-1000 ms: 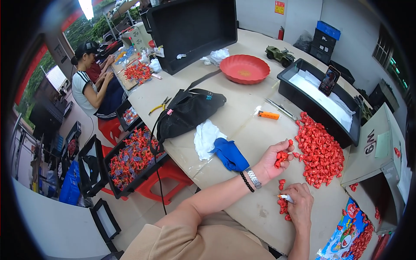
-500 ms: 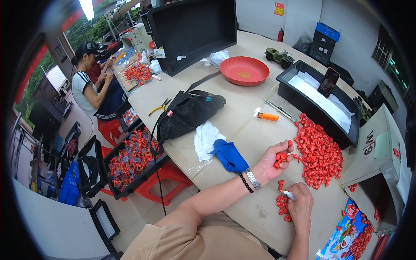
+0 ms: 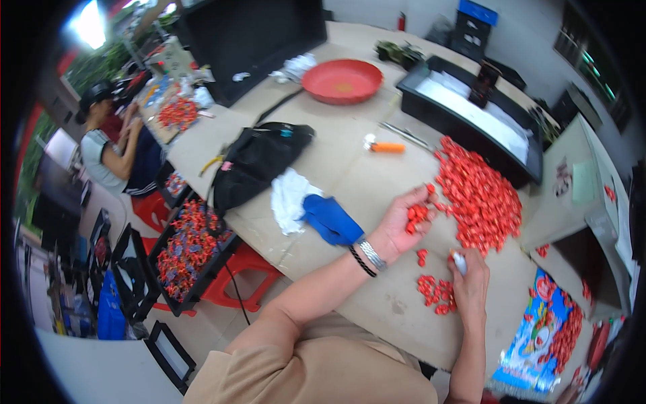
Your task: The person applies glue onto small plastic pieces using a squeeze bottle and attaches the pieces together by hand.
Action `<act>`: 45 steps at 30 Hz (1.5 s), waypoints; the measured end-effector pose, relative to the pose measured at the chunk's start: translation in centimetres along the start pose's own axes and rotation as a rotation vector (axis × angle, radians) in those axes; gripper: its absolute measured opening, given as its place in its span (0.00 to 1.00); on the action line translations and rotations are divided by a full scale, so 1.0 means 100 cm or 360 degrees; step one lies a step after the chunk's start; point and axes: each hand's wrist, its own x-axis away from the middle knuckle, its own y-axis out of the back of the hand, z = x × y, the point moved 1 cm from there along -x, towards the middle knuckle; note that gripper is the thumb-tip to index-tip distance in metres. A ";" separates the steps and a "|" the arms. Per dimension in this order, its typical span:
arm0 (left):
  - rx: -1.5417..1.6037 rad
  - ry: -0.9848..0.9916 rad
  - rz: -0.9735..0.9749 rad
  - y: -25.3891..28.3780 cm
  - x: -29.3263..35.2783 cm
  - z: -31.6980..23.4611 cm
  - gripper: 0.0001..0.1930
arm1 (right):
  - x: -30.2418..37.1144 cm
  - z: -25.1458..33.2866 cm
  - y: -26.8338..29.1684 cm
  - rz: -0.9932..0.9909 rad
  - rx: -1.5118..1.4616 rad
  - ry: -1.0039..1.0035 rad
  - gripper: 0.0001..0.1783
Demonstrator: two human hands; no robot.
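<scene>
Several small red pieces [image 3: 417,214] are cupped in the left hand [image 3: 397,222], its fingers curled around them, apparently to stop them spilling. A white pen [image 3: 460,263] is clamped in the fingers of the right hand [image 3: 472,277], seemingly for fine control. A loose red cluster [image 3: 437,296] is set toward the near edge of the worktop [image 3: 336,165], just beside that hand, presumably for easy reach; the large red heap [image 3: 479,195] is placed farther in, beside the black tray [image 3: 464,132], perhaps so that room is left between.

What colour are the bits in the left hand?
Red. The small glossy pieces in the left hand show best in the head view.
</scene>
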 end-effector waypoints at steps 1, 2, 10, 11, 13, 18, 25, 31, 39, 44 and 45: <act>-0.0003 -0.0032 0.0006 -0.001 0.001 -0.001 0.07 | -0.003 0.000 0.002 -0.0011 -0.0051 -0.0057 0.11; -0.0012 -0.0060 0.0011 -0.001 0.003 -0.002 0.06 | -0.006 -0.002 0.004 -0.0037 -0.0108 -0.0095 0.10; -0.0190 0.0119 0.0139 -0.012 0.010 0.022 0.07 | -0.012 -0.014 0.021 -0.0261 -0.1185 -0.0581 0.07; -0.0325 0.0083 0.0176 -0.011 0.011 0.027 0.07 | -0.011 -0.017 0.022 -0.0293 -0.1342 -0.0524 0.07; -0.0352 0.0129 0.0166 -0.010 0.012 0.033 0.06 | -0.010 -0.022 0.023 -0.0300 -0.1339 -0.0566 0.08; -0.0729 0.0115 0.0147 -0.016 0.019 0.043 0.08 | -0.010 -0.016 0.024 -0.0257 -0.1308 -0.0536 0.07; -0.0906 0.0091 0.0120 -0.015 0.020 0.050 0.09 | -0.008 -0.019 0.026 -0.0162 -0.1051 -0.0493 0.06; -0.1097 0.0066 0.0085 -0.020 0.023 0.053 0.10 | -0.006 -0.023 0.027 -0.0244 -0.0801 -0.0206 0.06; -0.1348 0.0006 0.0096 -0.020 0.023 0.056 0.09 | -0.008 -0.024 0.030 -0.0307 -0.0545 0.0034 0.07; -0.1312 0.0081 0.0158 -0.019 0.023 0.056 0.08 | -0.009 -0.027 0.027 -0.0291 -0.0463 0.0098 0.07; -0.1311 0.0081 0.0154 -0.019 0.023 0.056 0.08 | -0.009 -0.027 0.027 -0.0288 -0.0464 0.0097 0.07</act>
